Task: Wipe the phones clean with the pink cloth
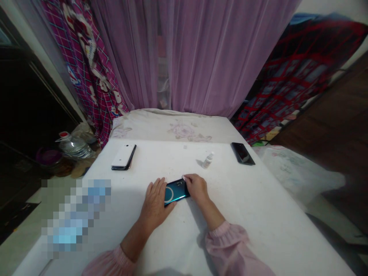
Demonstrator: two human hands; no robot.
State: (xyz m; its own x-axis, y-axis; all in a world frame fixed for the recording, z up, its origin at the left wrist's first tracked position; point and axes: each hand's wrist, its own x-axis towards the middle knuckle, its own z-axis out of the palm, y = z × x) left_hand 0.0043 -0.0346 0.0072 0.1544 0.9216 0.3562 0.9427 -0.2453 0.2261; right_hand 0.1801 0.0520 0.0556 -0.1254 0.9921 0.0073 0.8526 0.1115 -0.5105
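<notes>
A shiny blue-green phone (177, 190) lies back side up on the white table, with a pale ring on its back and its camera lenses toward the right end. Around its left end, my left hand (155, 203) grips it, thumb along the near edge and fingers at the far edge. My right hand (197, 188) is closed in a pinch at the phone's right end. A bit of something small and white (184, 177) shows at those fingertips, perhaps a piece of tissue or cotton. Beyond the right hand stands a small whitish bottle (207, 160).
Stacked phones, a white one (123, 155) on top, lie at the table's left. Dark phones (243, 153) lie at the right. A pixelated patch (77, 218) covers the left edge. Purple curtains (201, 57) hang behind; a water jug (75, 146) stands left of the table.
</notes>
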